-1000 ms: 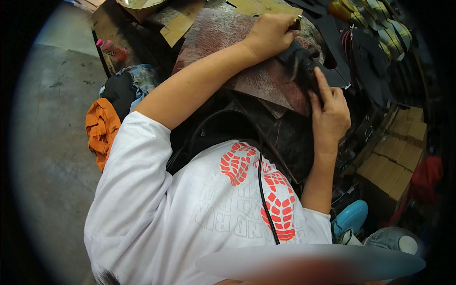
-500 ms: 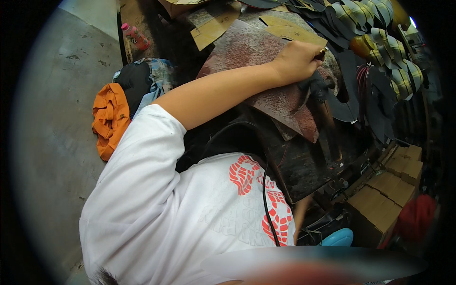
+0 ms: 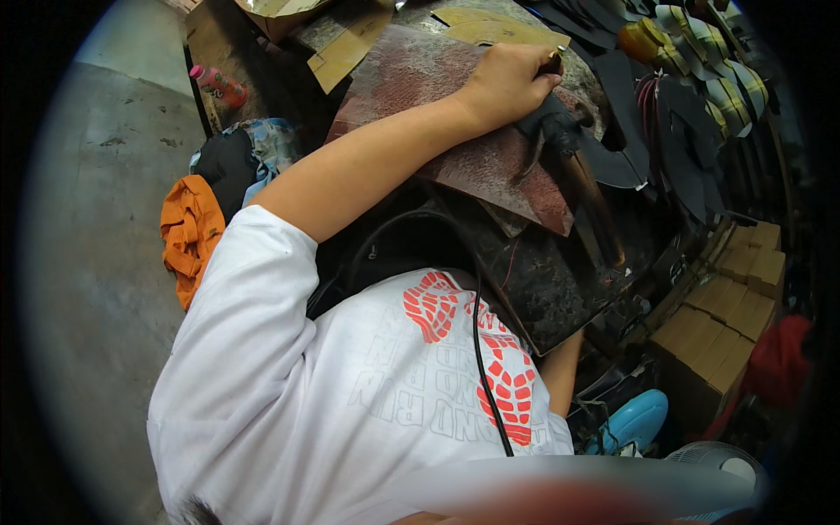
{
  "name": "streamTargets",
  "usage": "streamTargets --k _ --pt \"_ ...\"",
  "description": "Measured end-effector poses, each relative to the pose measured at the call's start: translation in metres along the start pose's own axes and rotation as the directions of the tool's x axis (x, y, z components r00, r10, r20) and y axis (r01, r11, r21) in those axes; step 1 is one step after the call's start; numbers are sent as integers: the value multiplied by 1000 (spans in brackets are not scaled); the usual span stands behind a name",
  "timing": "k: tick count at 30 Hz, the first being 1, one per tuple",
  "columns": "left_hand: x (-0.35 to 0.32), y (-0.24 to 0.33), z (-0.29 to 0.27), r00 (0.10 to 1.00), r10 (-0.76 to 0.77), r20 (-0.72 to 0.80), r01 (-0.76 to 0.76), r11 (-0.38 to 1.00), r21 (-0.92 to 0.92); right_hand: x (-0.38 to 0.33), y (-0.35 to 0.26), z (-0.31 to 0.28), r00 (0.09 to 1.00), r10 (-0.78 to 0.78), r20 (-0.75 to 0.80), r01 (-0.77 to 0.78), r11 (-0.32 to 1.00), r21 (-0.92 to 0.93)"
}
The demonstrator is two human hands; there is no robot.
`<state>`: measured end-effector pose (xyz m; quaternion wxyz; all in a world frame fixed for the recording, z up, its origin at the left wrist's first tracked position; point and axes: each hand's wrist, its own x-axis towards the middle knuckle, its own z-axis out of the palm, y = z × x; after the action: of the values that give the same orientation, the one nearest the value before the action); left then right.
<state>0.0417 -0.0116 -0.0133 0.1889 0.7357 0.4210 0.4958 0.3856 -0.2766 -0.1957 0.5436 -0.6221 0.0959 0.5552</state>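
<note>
My left hand (image 3: 512, 80) is closed in a fist above a worn reddish-brown board (image 3: 385, 74). Out of the top of the fist pokes a small dark piece with a brass-coloured end (image 3: 557, 57); its kind cannot be made out. Right beside the fist lies what looks like a hammer, its dark head (image 3: 560, 131) on the board and its wooden handle (image 3: 597, 210) pointing toward the table's near right. Only my right forearm (image 3: 564, 372) shows, by the table's near edge; that hand is hidden.
Yellow card templates (image 3: 499, 31) lie beyond the board. Dark cut sheets (image 3: 687, 131) and plaid-lined pieces (image 3: 744, 96) crowd the right. A pink-capped bottle (image 3: 219, 85) stands far left, with orange cloth (image 3: 191, 223) nearer. Cardboard boxes (image 3: 713, 328) and a blue rounded thing (image 3: 637, 420) sit low right.
The view has shifted, so the table items appear further left and higher. More of my right forearm shows. My left hand stays closed on the small piece over the board.
</note>
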Motion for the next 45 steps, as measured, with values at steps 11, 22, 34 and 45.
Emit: streamTargets --k 11,22,34,45 --pt "0 -2 -1 1000 0 13 -1 1000 14 -185 -113 198 182 -628 756 236 775 587" --pt "1 -2 6 998 30 -51 -33 998 -60 -150 -92 281 466 -540 701 430 830 355" --pt "2 -7 5 997 69 -30 -68 998 16 -174 -91 263 165 -596 786 979 198 -56" --pt "2 -13 13 998 -38 -57 37 999 -23 -167 -74 218 75 -410 909 529 -756 -385"
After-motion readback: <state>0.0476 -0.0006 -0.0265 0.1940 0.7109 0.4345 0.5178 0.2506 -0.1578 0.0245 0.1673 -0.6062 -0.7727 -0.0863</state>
